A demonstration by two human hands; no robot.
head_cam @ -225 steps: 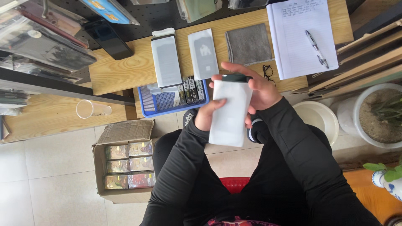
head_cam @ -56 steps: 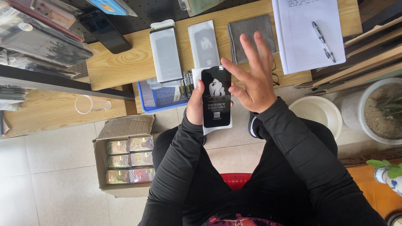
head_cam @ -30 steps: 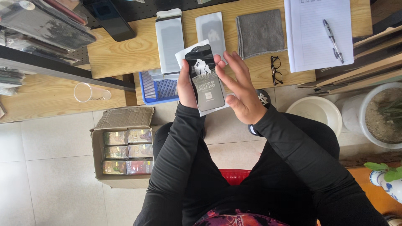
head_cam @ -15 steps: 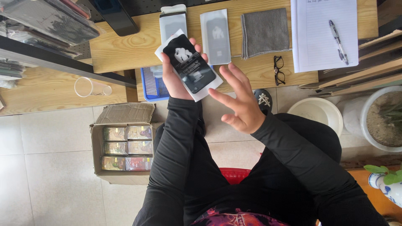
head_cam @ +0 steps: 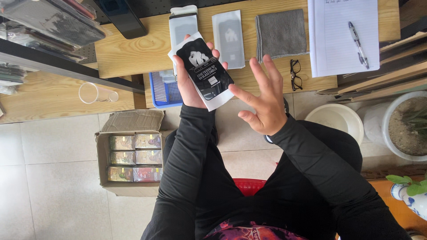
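Fingers of the left hand (head_cam: 192, 84) are closed around a flat black-and-white packet (head_cam: 203, 70), with the thumb on one long edge and the fingertips showing on the other edge. The packet is held above the front edge of the wooden desk (head_cam: 133, 53), and its long axis is tilted, the top end leaning to the left side of the view and the bottom end pointing toward the right hand (head_cam: 262, 102). The right hand is open and holds nothing; its 5 fingers are spread, the palm faces the packet, and it stands just beside the lower right corner of the packet, near but, as far as I can see, not touching. So the left hand is the one that carries the packet, and the right hand is free on its right side, a little closer to the body. Behind the packet, on the desk, lie 2 similar flat sleeves (head_cam: 229, 38), side by side with their long axes pointing away from the person; the left one is partly hidden by the packet. Further right lie a grey cloth (head_cam: 281, 33), a pair of glasses (head_cam: 295, 74) and a lined notepad (head_cam: 342, 35) with a pen (head_cam: 358, 44) on it. Under the left hand a blue tray (head_cam: 163, 91) sticks out, and on the floor at the left stands an open cardboard box (head_cam: 131, 158) with small boxes inside.
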